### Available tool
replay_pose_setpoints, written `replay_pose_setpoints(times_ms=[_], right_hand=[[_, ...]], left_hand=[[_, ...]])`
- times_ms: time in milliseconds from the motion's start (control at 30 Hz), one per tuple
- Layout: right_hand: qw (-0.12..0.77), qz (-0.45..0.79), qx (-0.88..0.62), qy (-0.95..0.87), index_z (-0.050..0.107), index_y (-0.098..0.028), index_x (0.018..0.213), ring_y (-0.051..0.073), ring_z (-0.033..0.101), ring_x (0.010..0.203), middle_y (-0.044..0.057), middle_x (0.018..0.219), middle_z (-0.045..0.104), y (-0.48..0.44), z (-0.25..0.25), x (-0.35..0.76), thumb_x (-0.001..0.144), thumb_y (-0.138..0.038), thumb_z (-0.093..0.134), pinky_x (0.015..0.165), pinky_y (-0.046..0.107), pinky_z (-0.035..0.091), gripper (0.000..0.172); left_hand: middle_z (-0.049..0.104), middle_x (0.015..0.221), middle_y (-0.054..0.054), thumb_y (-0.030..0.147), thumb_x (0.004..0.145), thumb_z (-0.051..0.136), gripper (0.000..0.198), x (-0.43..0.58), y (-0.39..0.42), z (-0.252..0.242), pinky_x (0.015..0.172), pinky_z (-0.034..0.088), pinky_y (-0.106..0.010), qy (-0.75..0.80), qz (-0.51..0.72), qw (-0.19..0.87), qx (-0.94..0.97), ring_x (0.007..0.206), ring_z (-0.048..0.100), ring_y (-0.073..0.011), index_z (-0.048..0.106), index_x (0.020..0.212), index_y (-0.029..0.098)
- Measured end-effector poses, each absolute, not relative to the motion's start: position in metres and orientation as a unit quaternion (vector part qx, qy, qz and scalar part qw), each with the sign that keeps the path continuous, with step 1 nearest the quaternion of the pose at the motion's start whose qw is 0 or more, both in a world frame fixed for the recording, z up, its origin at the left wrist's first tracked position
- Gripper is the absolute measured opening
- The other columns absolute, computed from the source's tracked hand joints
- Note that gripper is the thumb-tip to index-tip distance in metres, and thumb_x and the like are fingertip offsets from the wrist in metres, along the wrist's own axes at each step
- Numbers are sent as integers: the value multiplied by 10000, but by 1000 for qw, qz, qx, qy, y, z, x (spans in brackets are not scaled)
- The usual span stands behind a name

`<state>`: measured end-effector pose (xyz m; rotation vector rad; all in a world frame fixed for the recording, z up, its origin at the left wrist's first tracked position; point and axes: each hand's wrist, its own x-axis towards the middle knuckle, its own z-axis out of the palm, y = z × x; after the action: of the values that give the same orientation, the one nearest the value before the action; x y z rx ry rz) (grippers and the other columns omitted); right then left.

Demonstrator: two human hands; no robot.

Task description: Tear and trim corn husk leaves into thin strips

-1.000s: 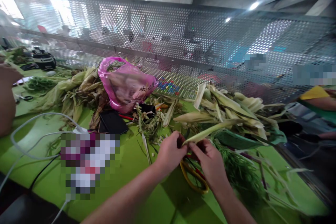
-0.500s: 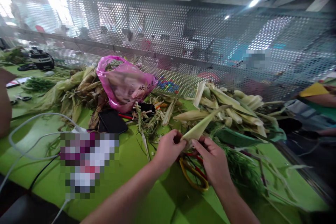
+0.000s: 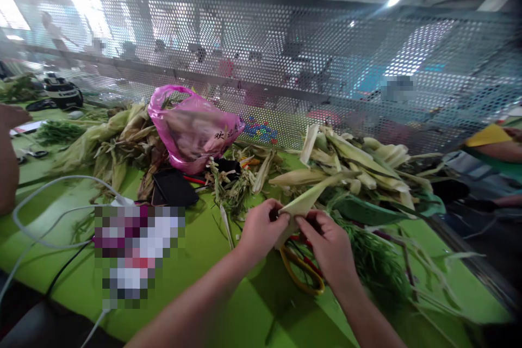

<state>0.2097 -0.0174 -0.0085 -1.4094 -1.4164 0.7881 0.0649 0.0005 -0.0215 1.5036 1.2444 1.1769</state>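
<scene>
Between my two hands is a pale green corn husk (image 3: pixel 305 202), its narrow end pointing up and right. My left hand (image 3: pixel 263 228) pinches its lower left edge between thumb and fingers. My right hand (image 3: pixel 326 244) pinches the same edge a little to the right, the two thumbs close together. Below the husk, a pair of scissors with yellow and red handles (image 3: pixel 304 277) lies on the green table (image 3: pixel 212 288), partly hidden by my right hand. Behind the hands, more corn husks (image 3: pixel 362 166) are heaped in a green basket (image 3: pixel 367 211).
A pink plastic bag (image 3: pixel 196 133) stands beside a pile of dry husks (image 3: pixel 122 141). Nearer lie a black phone (image 3: pixel 175 189) and white cables (image 3: pixel 49 182). Feathery green sprigs (image 3: pixel 379 261) lie to the right. A perforated metal screen (image 3: pixel 261 60) runs behind the table. Other people's arms (image 3: pixel 8 157) show at the sides.
The husk has shifted slightly in my fingers, and its wide end now hangs below my thumbs. Both hands stay nearly in place.
</scene>
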Motion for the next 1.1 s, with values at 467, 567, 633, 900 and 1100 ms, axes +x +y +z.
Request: replay_pose_setpoints(times_ms=[467, 567, 633, 900, 1100], right_hand=[[475, 336, -567, -583, 643, -183, 817, 190, 595, 647, 28, 715, 657, -17, -7, 210, 729, -453, 689, 612, 290, 503, 288], [477, 327, -570, -584, 643, -186, 812, 188, 589, 636, 27, 707, 653, -17, -6, 209, 723, -460, 690, 604, 290, 500, 292], [476, 333, -569, -582, 645, -187, 815, 194, 595, 647, 33, 718, 662, -16, -7, 210, 716, -476, 692, 608, 295, 502, 309], [471, 361, -558, -580, 647, -185, 831, 194, 599, 671, 34, 752, 675, -15, -13, 212, 720, -468, 700, 631, 299, 501, 308], [479, 372, -549, -575, 644, -181, 857, 190, 587, 662, 36, 751, 665, -17, -9, 210, 741, -453, 690, 622, 296, 498, 299]], left_hand=[[600, 711, 4, 261, 788, 540, 107, 64, 0, -19, 608, 390, -218, 478, 462, 442, 601, 659, 515, -121, 591, 793, 168], [592, 705, 4, 254, 783, 549, 97, 65, 1, -21, 614, 394, -217, 479, 468, 452, 589, 656, 510, -117, 585, 792, 165], [597, 711, 1, 249, 783, 552, 96, 65, 2, -22, 615, 396, -217, 473, 470, 456, 589, 657, 511, -117, 591, 803, 163], [580, 689, 1, 269, 796, 550, 116, 65, 1, -23, 586, 380, -217, 465, 469, 461, 593, 644, 498, -119, 591, 789, 161], [573, 689, 2, 274, 798, 555, 116, 65, 3, -25, 581, 383, -215, 470, 481, 463, 577, 624, 495, -111, 577, 804, 159]])
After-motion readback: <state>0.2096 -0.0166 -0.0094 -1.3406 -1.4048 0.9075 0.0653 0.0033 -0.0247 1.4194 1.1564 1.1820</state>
